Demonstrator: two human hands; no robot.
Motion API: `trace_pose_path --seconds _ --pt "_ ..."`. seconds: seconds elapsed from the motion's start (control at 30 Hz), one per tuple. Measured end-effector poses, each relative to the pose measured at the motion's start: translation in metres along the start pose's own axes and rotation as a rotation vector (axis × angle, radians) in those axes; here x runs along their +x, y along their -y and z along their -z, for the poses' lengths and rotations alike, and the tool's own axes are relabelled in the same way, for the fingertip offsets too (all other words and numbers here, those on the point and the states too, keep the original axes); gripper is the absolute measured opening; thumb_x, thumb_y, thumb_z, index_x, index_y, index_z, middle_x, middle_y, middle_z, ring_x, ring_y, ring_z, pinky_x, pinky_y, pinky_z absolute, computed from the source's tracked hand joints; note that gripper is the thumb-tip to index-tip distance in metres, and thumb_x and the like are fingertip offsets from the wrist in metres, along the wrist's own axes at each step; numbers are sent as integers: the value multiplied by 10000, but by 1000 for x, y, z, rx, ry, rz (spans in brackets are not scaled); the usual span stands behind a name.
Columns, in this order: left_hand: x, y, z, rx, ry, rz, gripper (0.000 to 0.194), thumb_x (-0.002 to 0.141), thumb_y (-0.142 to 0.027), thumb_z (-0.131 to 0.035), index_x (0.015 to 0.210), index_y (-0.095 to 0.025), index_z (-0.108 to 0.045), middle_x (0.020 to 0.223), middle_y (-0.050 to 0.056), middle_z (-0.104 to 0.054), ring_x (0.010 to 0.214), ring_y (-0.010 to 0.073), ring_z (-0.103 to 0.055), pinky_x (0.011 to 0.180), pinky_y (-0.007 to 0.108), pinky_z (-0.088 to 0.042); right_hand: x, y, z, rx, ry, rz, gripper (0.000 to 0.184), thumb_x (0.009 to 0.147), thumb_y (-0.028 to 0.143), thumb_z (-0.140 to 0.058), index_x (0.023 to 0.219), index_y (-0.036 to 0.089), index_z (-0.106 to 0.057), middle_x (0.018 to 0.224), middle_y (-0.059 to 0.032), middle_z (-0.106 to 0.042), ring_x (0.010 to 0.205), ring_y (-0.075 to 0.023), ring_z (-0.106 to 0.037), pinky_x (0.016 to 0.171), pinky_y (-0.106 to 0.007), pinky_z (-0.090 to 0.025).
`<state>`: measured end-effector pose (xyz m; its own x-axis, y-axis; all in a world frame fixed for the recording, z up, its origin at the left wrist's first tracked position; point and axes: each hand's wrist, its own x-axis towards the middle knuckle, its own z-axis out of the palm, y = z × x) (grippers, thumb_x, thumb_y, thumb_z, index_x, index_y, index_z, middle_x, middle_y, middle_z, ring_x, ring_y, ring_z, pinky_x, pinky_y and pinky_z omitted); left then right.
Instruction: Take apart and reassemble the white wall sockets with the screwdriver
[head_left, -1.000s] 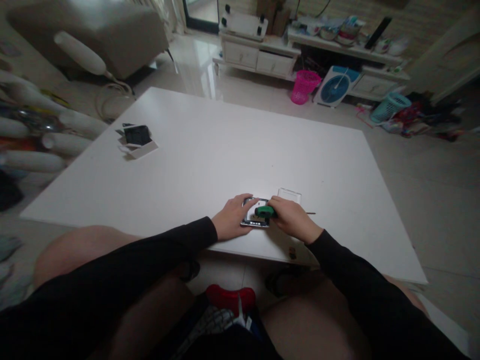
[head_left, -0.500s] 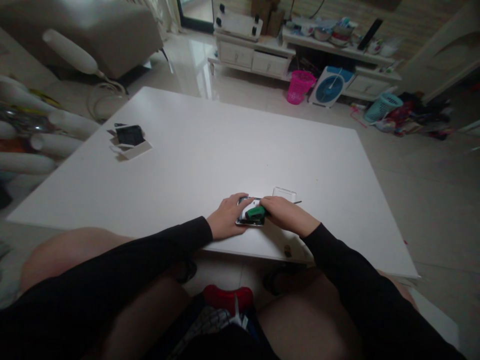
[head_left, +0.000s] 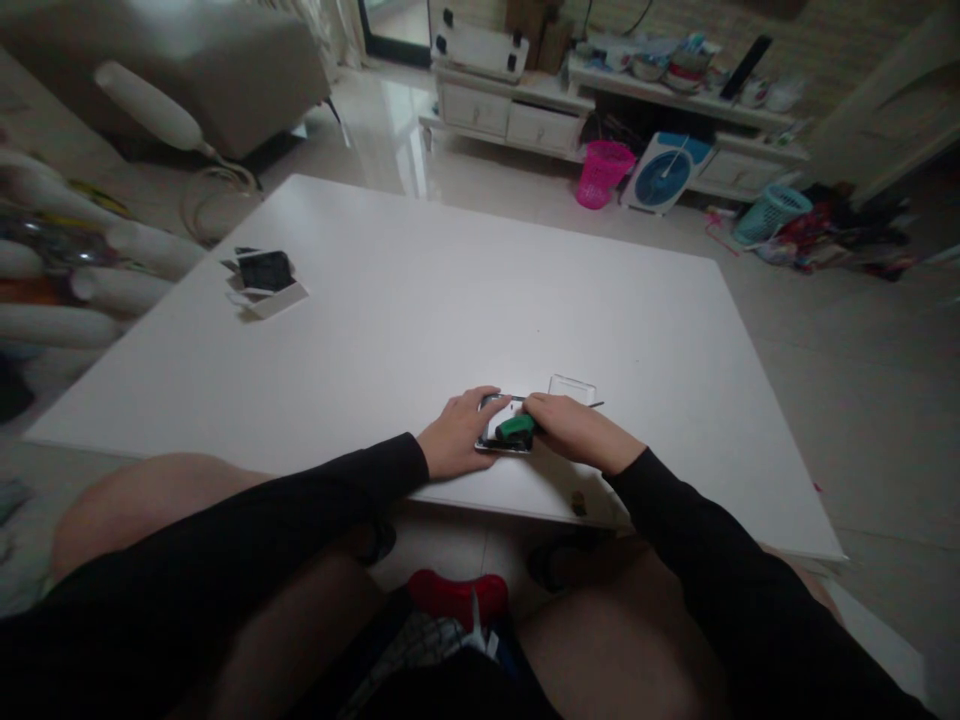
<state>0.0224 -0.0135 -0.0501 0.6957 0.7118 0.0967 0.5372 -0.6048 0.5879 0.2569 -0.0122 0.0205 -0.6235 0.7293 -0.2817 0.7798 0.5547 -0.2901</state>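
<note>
A flat rectangular device (head_left: pixel 490 424), with a dark frame and a white inner face, rests near the front edge of the white table (head_left: pixel 420 290). My left hand (head_left: pixel 457 434) is closed around its left side, thumb over the top. My right hand (head_left: pixel 574 425) grips a screwdriver (head_left: pixel 516 427) whose green handle lies across the device. The thin dark shaft sticks out to the right beyond that hand. Right behind my right hand lies a clear rectangular case (head_left: pixel 572 386). My right fingers partly cover the device's right side.
At the far left of the table, a dark-screened device (head_left: pixel 264 269) sits with an opened white box (head_left: pixel 276 301). A small brown-gold patch (head_left: pixel 578 503) shows near the front edge. Beyond the table stand a pink basket (head_left: pixel 602 174), a blue-and-white fan (head_left: pixel 664 173) and a low white cabinet (head_left: pixel 474 108).
The whole view has shifted slightly, so everything appears a little further right. Both hands keep the same hold on the device and screwdriver.
</note>
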Motion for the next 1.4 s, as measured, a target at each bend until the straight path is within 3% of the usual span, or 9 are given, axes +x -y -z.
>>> trace_pose_path --seconds 0.57,1.1,1.4 --pt "0 -6 3 31 13 -14 855 760 -321 -751 1514 -233 -358 1523 175 -437 1435 356 -416 1160 537 -370 -2 6 2 164 -39 -102 129 840 117 -651 966 124 -623 966 -144 -720 878 -235 -635 764 -303 -413" --pt "-2 -3 0 31 13 -10 864 767 -353 -749 1528 -232 -358 1530 168 -428 1432 352 -414 1161 535 -371 -4 17 2 -148 -7 -66 105 954 78 -533 1000 133 -610 1009 -117 -717 832 -204 -679 676 -289 -409" --pt "-1 -5 1 40 22 -1 860 773 -368 -751 1527 -222 -364 1536 175 -429 1427 356 -421 1153 525 -376 -5 21 3 -214 7 -81 125 977 105 -511 1041 141 -612 1002 -114 -707 788 -220 -697 610 -304 -390"
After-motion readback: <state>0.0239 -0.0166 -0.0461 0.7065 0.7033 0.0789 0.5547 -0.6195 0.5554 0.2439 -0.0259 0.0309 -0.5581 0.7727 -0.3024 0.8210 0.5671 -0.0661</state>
